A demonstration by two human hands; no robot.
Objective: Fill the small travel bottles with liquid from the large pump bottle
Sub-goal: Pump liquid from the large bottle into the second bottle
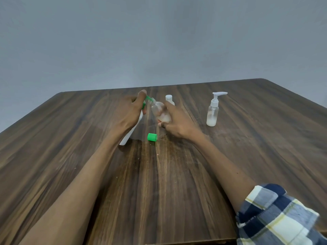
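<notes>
Tilting the clear small travel bottle (161,112) leftward, your right hand (174,123) grips it mouth-to-spout against the white large pump bottle's green nozzle (148,98), your left hand (131,110) pressing it mid-table.

Soft, even, rather dim light with a cool grey cast falls on the counter (177,174), leaving only faint shadows and a mild sheen along the wood grain. Wide-angle distortion bends the edges. The checked sleeve (276,216) looks blurred.
</notes>
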